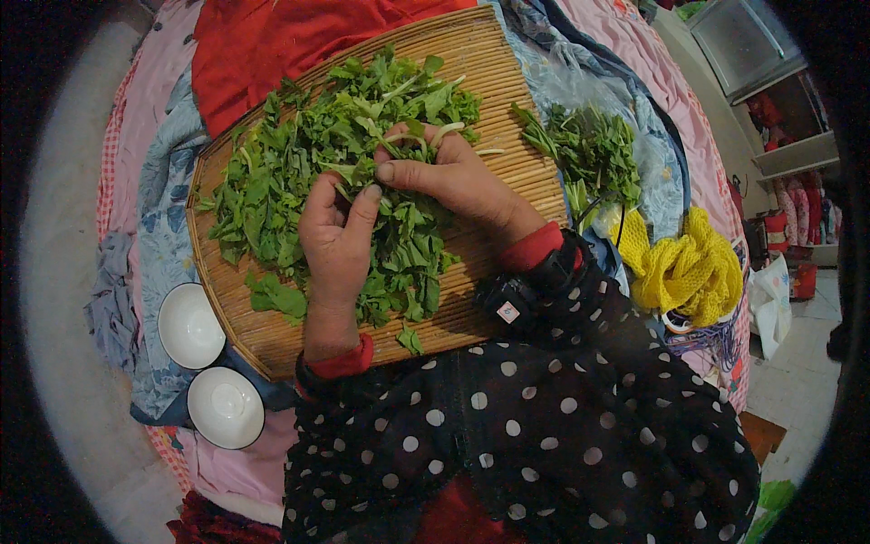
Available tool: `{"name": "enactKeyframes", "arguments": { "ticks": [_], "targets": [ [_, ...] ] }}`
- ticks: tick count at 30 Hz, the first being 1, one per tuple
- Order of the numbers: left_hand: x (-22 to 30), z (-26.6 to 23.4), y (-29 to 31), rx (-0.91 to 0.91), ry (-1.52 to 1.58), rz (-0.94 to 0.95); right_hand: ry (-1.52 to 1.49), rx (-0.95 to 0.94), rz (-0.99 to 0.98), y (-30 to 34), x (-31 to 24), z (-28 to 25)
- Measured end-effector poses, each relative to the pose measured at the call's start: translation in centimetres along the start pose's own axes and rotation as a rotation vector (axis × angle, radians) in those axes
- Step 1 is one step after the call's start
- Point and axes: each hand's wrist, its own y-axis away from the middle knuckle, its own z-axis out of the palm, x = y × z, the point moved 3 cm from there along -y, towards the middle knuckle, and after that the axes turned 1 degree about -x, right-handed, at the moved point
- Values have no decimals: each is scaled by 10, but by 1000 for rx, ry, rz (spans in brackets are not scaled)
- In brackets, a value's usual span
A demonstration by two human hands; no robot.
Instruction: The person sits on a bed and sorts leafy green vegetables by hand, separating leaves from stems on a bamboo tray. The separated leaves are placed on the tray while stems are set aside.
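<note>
A heap of leafy greens [272, 195] covers much of a slatted bamboo tray [489, 86]. Over the heap, my left hand [337, 240] is closed, thumb toward the fingers, on a green leaf. My right hand [458, 181] meets it from the right, its thumb and fingers pinching the greens, with pale stems curling out above the fingers. The two thumb tips nearly touch, and the fingers partly hide the piece between them. A second bunch of greens [594, 154] lies on clear plastic to the right of the tray.
Two white bowls, an upper one [191, 326] and a lower one [226, 408], stand at the tray's lower left. Red cloth [272, 50] lies behind the tray. Yellow knitted fabric [693, 267] is bunched at the right. A white plastic bag [770, 304] lies beyond it.
</note>
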Motion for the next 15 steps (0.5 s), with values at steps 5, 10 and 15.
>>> {"name": "enactKeyframes", "arguments": {
  "ticks": [5,10,15],
  "targets": [
    [-1,-1,0,-4,19,-5,-118,16,87,1,2,1],
    [-1,-1,1,-11,45,-9,82,-20,-17,-1,-1,-1],
    [-2,0,1,-4,46,-9,70,-24,-11,-1,0,-1]
  ]
}}
